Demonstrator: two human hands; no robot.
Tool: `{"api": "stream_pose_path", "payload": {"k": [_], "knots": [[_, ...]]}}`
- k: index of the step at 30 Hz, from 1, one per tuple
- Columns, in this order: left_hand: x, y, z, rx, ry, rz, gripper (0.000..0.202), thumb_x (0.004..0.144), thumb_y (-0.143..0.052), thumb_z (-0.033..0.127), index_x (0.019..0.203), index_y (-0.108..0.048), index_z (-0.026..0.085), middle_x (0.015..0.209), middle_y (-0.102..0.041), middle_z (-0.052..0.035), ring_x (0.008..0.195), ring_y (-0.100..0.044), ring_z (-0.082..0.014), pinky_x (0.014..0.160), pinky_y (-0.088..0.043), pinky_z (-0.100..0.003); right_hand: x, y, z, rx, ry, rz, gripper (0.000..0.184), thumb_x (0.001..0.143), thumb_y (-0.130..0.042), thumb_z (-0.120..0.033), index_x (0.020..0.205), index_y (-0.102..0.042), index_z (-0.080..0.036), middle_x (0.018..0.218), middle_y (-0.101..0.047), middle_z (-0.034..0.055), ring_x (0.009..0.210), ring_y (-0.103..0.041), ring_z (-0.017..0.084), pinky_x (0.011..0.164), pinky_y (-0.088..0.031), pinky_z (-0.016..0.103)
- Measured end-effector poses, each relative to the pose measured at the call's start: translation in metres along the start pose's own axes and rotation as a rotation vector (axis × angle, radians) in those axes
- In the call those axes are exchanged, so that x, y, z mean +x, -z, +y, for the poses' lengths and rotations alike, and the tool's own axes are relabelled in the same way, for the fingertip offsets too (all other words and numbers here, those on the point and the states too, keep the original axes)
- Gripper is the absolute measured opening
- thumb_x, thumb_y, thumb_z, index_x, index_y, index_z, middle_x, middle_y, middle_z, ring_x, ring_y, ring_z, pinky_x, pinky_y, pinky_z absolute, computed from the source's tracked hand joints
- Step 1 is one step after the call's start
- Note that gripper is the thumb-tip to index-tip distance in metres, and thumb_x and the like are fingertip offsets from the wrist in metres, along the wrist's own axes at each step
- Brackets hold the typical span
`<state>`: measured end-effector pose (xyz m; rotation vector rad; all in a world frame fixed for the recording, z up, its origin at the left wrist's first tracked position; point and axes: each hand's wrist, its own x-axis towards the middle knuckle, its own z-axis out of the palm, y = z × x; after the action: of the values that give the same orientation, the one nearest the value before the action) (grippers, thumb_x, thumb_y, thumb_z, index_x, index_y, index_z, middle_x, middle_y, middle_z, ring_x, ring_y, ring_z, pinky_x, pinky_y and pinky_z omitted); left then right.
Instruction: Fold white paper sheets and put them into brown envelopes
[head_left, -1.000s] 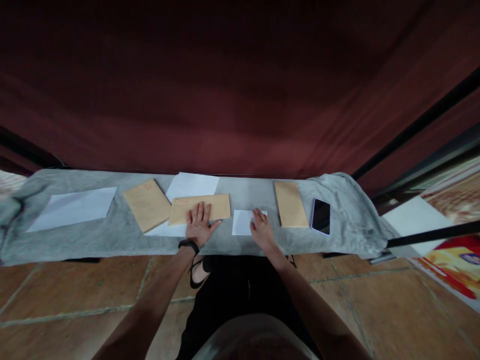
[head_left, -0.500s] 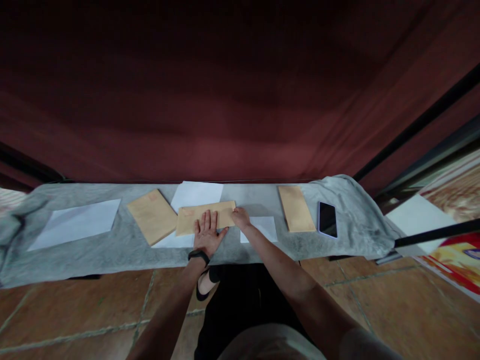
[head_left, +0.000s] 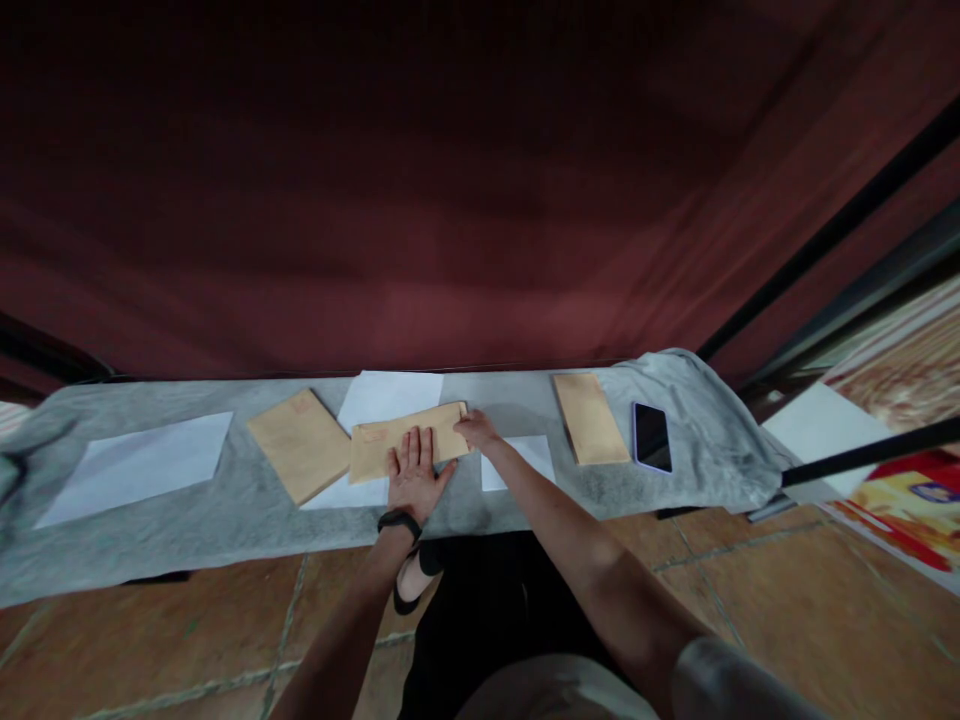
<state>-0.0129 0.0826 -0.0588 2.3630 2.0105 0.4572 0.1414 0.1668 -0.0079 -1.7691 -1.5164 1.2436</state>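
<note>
A brown envelope (head_left: 375,455) with a faint reddish print at its left end lies in front of me, partly over white sheets of paper (head_left: 396,392). My left hand (head_left: 415,480) rests on it with the fingers stretched out, pressing near its lower middle. At the envelope's right end my right hand (head_left: 477,430) has its fingers closed on the edge. Just beside that hand, a smaller white sheet (head_left: 526,458) lies partly under my right forearm. To the left, another stack of brown envelopes (head_left: 298,445) sits at a slant, touching or close to the held one.
The narrow table has a grey cloth (head_left: 247,520). On it are a white sheet (head_left: 139,468) at far left, a brown envelope stack (head_left: 592,420) and a phone (head_left: 652,437) at right. A dark red curtain (head_left: 450,320) hangs behind. Black poles (head_left: 870,450) stand at right.
My camera view has shifted slightly. The envelope is tilted a little more, its right end higher, with my right hand still on that end and my left hand flat on it.
</note>
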Motion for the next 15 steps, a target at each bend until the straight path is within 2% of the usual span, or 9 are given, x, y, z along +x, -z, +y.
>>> {"api": "stream_pose_path", "payload": {"k": [2,4,8,10,12,15], "knots": [[0.000,0.001,-0.001,-0.024,-0.032,0.028,0.082,0.094,-0.040,0.058,0.159,-0.019,0.012,0.163,-0.025,-0.0176,0.153,-0.019,-0.0315,0.122,-0.014,-0.056,-0.005,-0.002,-0.004,0.047,-0.035,-0.078,0.010,0.085,-0.069,-0.021,0.089,-0.068,-0.012,0.061,-0.066,0.0003,0.065,-0.068,0.017,0.062,-0.055,0.026],[0.000,0.004,-0.001,-0.048,-0.068,0.061,0.082,0.094,-0.041,0.056,0.159,-0.018,0.011,0.163,-0.026,-0.0180,0.152,-0.020,-0.0306,0.122,-0.015,-0.055,-0.011,-0.005,-0.009,0.089,-0.046,-0.139,0.011,0.083,-0.070,-0.024,0.087,-0.067,-0.014,0.056,-0.062,-0.0023,0.058,-0.065,0.015,0.057,-0.054,0.024],[0.000,0.010,0.000,-0.064,-0.120,0.108,0.084,0.093,-0.045,0.054,0.159,-0.018,0.009,0.164,-0.024,-0.0194,0.153,-0.019,-0.0305,0.122,-0.015,-0.054,-0.027,-0.002,-0.023,0.132,0.011,-0.121,0.006,0.082,-0.066,-0.022,0.081,-0.065,-0.016,0.057,-0.058,-0.0043,0.061,-0.062,0.013,0.059,-0.051,0.021],[-0.003,0.013,0.001,-0.048,-0.151,0.147,0.083,0.092,-0.048,0.053,0.158,-0.022,0.011,0.164,-0.022,-0.0191,0.153,-0.017,-0.0326,0.122,-0.011,-0.057,-0.041,0.010,-0.025,0.134,0.059,-0.056,0.005,0.082,-0.060,-0.017,0.078,-0.063,-0.017,0.065,-0.060,-0.0038,0.069,-0.060,0.013,0.064,-0.050,0.021],[-0.010,0.016,0.003,-0.028,-0.187,0.209,0.080,0.091,-0.051,0.052,0.157,-0.027,0.014,0.165,-0.018,-0.0191,0.153,-0.013,-0.0354,0.121,-0.007,-0.062,-0.062,0.032,-0.018,0.135,0.119,-0.001,0.011,0.082,-0.055,-0.014,0.076,-0.063,-0.018,0.075,-0.063,-0.0031,0.078,-0.060,0.013,0.071,-0.049,0.021],[-0.029,0.024,0.012,-0.014,-0.283,0.290,0.083,0.089,-0.056,0.051,0.158,-0.026,0.018,0.167,-0.008,-0.0187,0.154,-0.008,-0.0383,0.119,-0.007,-0.066,-0.113,0.074,0.012,0.144,0.242,0.013,0.014,0.084,-0.052,-0.014,0.083,-0.065,-0.019,0.087,-0.066,-0.0019,0.087,-0.060,0.015,0.079,-0.047,0.023]]}}
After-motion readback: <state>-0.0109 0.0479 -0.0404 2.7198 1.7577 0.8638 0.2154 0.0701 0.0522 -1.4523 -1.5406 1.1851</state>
